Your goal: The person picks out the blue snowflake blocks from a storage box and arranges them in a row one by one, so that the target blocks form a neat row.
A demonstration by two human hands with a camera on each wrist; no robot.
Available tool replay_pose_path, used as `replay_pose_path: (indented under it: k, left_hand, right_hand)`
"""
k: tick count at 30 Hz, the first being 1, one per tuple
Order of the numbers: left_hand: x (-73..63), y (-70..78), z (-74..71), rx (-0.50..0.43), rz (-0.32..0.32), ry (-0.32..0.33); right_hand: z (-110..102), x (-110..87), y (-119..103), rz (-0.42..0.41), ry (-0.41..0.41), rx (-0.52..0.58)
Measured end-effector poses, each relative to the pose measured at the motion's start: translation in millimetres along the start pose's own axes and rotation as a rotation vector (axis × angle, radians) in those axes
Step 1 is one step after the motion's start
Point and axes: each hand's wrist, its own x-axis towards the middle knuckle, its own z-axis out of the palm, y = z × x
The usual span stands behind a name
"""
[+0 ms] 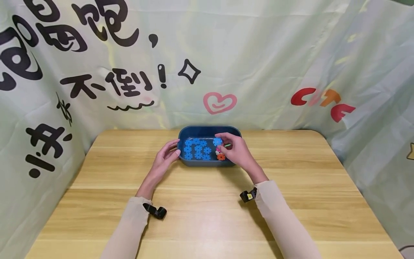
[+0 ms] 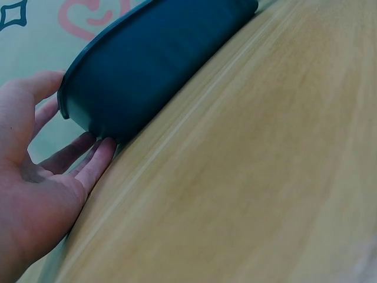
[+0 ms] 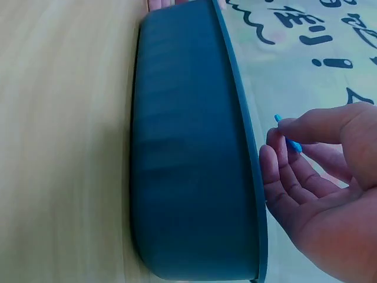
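Note:
A dark blue rectangular bin stands at the far edge of the table, its side wall large in the right wrist view. Inside, several blue flower-shaped plastic pieces lie flat on the left. An orange flower-shaped piece is at the right, beside partly hidden pink, white and green ones. Over that right part, my right hand pinches one blue flower-shaped piece between thumb and fingers, above the rim. My left hand rests spread fingers against the bin's left end.
The bin stands on a light wooden table. Close behind hangs a pale curtain with black lettering and a pink heart. Each sleeve carries a small black camera near the cuff.

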Motion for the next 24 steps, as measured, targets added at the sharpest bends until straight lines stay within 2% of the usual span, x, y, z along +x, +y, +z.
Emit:
replay_pose_path:
  k: [14,24]
  left_hand:
    - [-1.6,-1.5,-0.2,0.005,-0.023,0.003]
    - [-1.3,-0.5,-1.9,0.021,-0.002,0.002]
  right_hand:
    - [-3.0,-35.0,-11.5,0.0,0.022,0.095]
    - [1.8,-52.1,-15.2,-0.007,-0.017,0.175]
